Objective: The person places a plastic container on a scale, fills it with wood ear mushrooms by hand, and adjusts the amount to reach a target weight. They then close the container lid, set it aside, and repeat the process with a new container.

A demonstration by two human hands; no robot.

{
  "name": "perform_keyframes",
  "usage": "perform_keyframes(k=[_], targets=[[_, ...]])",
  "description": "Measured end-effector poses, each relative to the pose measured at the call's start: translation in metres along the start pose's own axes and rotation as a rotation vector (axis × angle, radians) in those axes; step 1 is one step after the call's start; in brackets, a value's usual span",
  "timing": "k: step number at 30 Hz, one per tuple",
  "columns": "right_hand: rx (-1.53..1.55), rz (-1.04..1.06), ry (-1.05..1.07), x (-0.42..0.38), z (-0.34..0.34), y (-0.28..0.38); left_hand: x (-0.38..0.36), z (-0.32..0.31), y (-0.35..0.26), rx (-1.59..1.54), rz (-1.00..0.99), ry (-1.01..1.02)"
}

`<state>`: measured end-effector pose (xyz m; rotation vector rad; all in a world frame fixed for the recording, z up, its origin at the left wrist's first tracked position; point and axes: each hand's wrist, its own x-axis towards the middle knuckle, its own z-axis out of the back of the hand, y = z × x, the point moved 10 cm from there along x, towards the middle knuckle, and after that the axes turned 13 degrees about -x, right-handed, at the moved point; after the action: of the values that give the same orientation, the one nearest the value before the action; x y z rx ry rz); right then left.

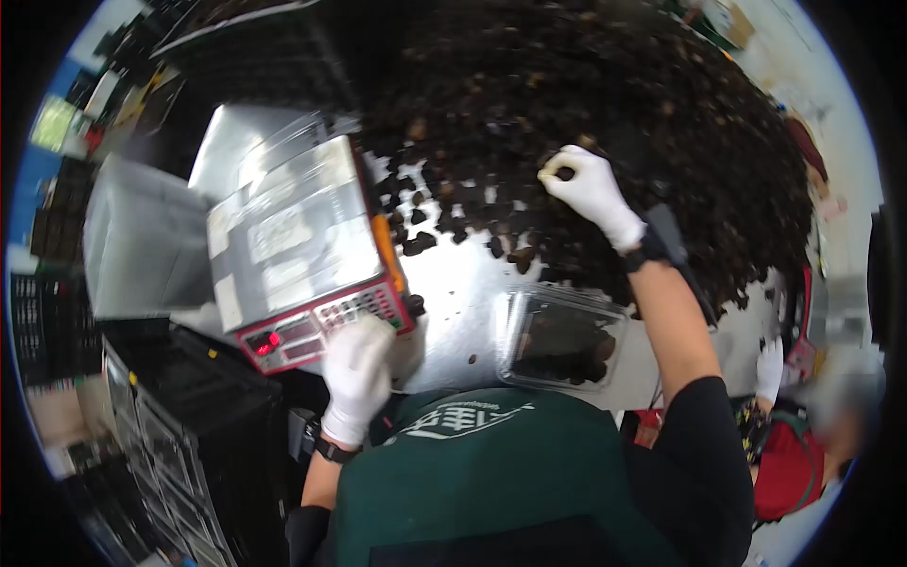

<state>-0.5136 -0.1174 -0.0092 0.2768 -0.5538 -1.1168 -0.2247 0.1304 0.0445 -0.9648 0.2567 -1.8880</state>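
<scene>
My right hand [588, 189], in a white glove, is over the heap of small dark brown pieces [529, 104]. Its thumb and fingers are pinched into a ring; whether the dark spot inside is a piece or the heap behind cannot be told. My left hand [357, 373], also gloved in white, is curled and blurred at the front edge of a red-framed digital scale [302, 236], close to its keypad [359, 310]. Anything inside its fingers is hidden. A clear plastic tray [510, 369] holding some dark pieces lies on the metal table [453, 317] before me.
Clear plastic containers [142, 236] are stacked left of the scale. Black crates [179, 435] stand at the lower left. At the right edge a co-worker in a red top [789, 468] has a white-gloved hand [770, 367] near the heap. Loose dark pieces lie scattered beside the scale.
</scene>
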Motion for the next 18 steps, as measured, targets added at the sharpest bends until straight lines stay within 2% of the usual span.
perform_keyframes(k=[1, 3, 4, 7, 8, 10, 14, 16, 17, 18], targets=[[0.046, -0.026, 0.033, 0.005, -0.001, 0.007, 0.005, 0.034, 0.008, 0.131, 0.010, -0.171], [0.388, -0.223, 0.245, 0.012, -0.023, 0.006, 0.006, 0.087, 0.041, 0.307, 0.150, -0.388], [0.496, -0.293, 0.348, 0.015, -0.023, 0.026, 0.012, 0.102, 0.053, 0.374, 0.211, -0.381], [0.812, -0.315, 0.518, 0.032, -0.035, 0.079, 0.017, 0.119, 0.094, 0.461, 0.321, -0.360], [0.844, -0.312, 0.544, 0.039, -0.035, 0.103, 0.015, 0.115, 0.107, 0.378, 0.365, -0.347], [0.903, -0.229, 0.584, 0.055, -0.041, 0.141, 0.010, 0.111, 0.128, 0.222, 0.452, -0.322], [0.857, -0.082, 0.678, 0.074, -0.060, 0.212, 0.005, 0.096, 0.120, 0.158, 0.476, -0.349], [0.816, 0.056, 0.692, 0.080, -0.077, 0.247, 0.006, 0.092, 0.111, 0.191, 0.460, -0.344], [0.852, 0.086, 0.691, 0.080, -0.084, 0.266, 0.007, 0.091, 0.107, 0.178, 0.463, -0.345], [0.780, 0.273, 0.550, 0.086, -0.088, 0.283, 0.008, 0.090, 0.104, 0.183, 0.466, -0.344]])
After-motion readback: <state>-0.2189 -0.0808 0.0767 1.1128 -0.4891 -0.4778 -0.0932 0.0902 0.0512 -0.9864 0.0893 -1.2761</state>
